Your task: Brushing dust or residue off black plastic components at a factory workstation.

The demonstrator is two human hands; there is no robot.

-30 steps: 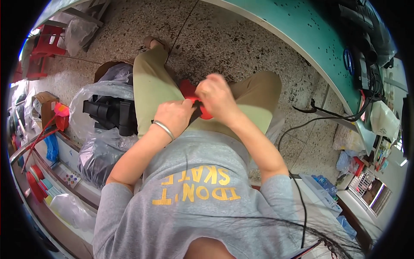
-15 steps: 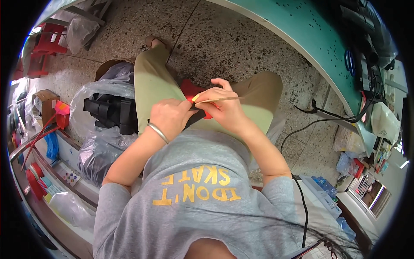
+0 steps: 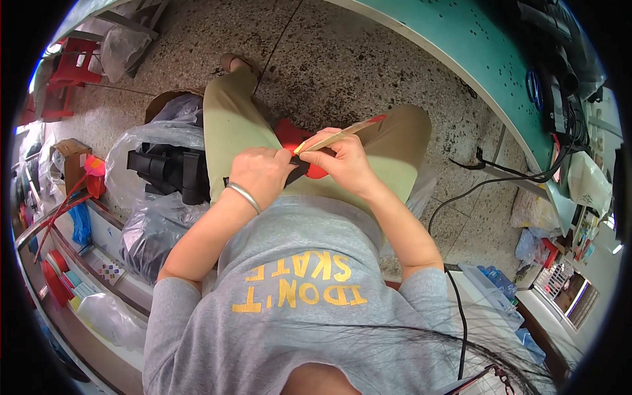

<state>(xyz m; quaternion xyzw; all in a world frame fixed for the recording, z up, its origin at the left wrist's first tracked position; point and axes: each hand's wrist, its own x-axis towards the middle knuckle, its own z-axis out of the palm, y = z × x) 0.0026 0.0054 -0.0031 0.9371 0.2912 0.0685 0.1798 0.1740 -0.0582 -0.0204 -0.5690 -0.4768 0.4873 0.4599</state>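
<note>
Over my lap, both hands are close together. My left hand [image 3: 259,174], a metal bangle on its wrist, pinches a black strap-like piece [image 3: 298,171] that slants down toward my waist. Facing it, my right hand [image 3: 342,163] has its fingers closed round a thin, flat, tan stick [image 3: 352,129] with a red far end. The near end of the stick, where a small yellow bit shows, meets the black piece by my left fingertips. Exactly how they touch is hidden by the fingers. Something red [image 3: 288,133] lies between my thighs, beneath the hands.
Beside my left leg, a clear plastic bag [image 3: 122,158] holds black strap items [image 3: 172,172]. A metal-edged cart [image 3: 66,227] with red rolls stands at the left. A green-topped table [image 3: 447,46] curves across the far right, with black cables [image 3: 507,181] hanging from it.
The stick has turned in my right hand: its red end now points up and away to the right, and more of its flat face shows. My left hand has hardly moved.
</note>
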